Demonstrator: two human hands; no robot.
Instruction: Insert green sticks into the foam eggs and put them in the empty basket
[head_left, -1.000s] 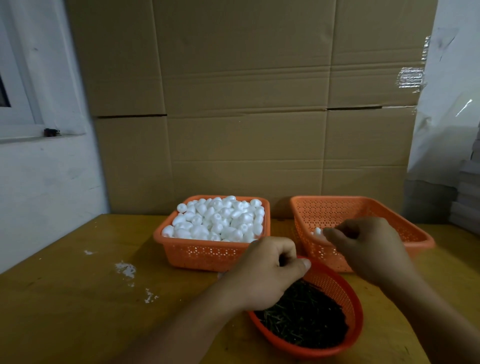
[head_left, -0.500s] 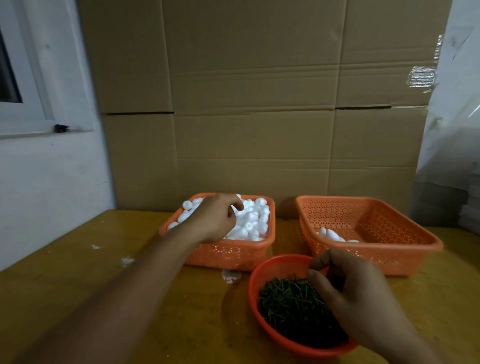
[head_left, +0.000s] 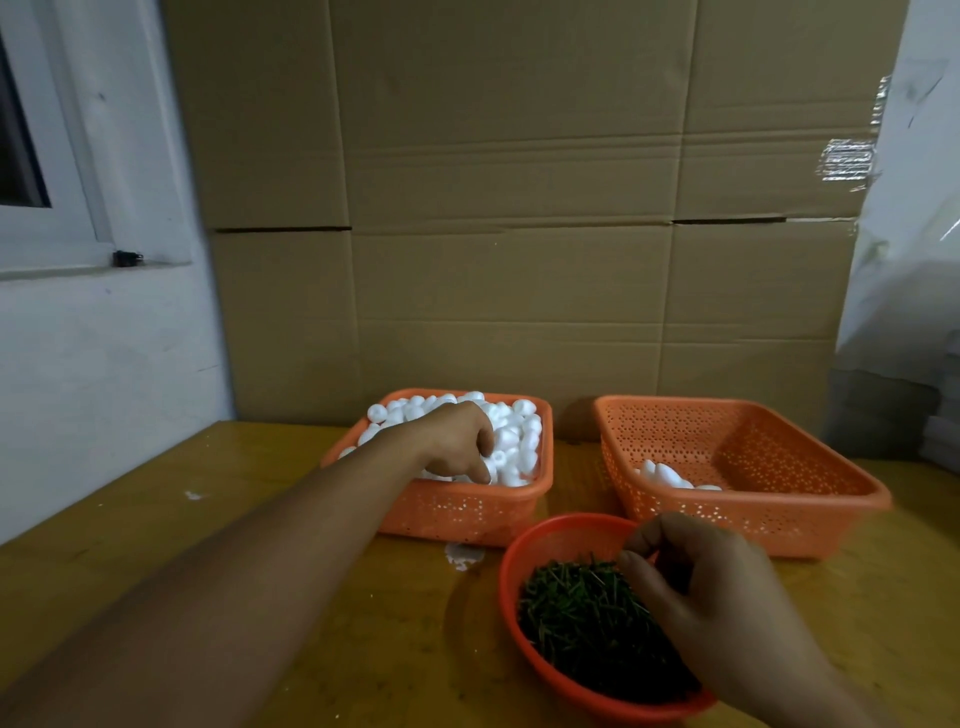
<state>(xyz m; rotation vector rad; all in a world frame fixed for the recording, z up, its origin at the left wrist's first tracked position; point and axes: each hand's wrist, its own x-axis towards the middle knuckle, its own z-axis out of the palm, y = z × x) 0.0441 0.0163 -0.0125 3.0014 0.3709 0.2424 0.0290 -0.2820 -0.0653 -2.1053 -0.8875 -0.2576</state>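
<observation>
The left hand (head_left: 457, 441) curls its fingers into the foam eggs (head_left: 511, 431) of the full basket (head_left: 467, 512) near the tabletop's far edge; whether its grip holds one cannot be told. The right hand (head_left: 711, 597) pinches among green sticks (head_left: 576, 608) in the round bowl (head_left: 524, 551). It should take one egg and one stick only.

Bench (head_left: 156, 545): wood, yellow-brown, smooth, with a faint sheen; a few white crumbs (head_left: 464, 555) lie on it.
Left basket (head_left: 467, 512): orange plastic, perforated walls, matt.
Right basket (head_left: 753, 525): the same orange perforated plastic, with a smooth rim.
Round bowl (head_left: 540, 540): red-orange plastic, finely meshed, slightly glossy at the rim.
Foam eggs (head_left: 514, 431): white foam, matt, smooth-looking.
Green sticks (head_left: 576, 608): thin, dark green, dull; material cannot be told.
Backdrop (head_left: 519, 208): brown corrugated cardboard, matt, creased, with a glossy strip of clear tape (head_left: 847, 160).
Wall (head_left: 104, 364): white, painted, matt, scuffed.
</observation>
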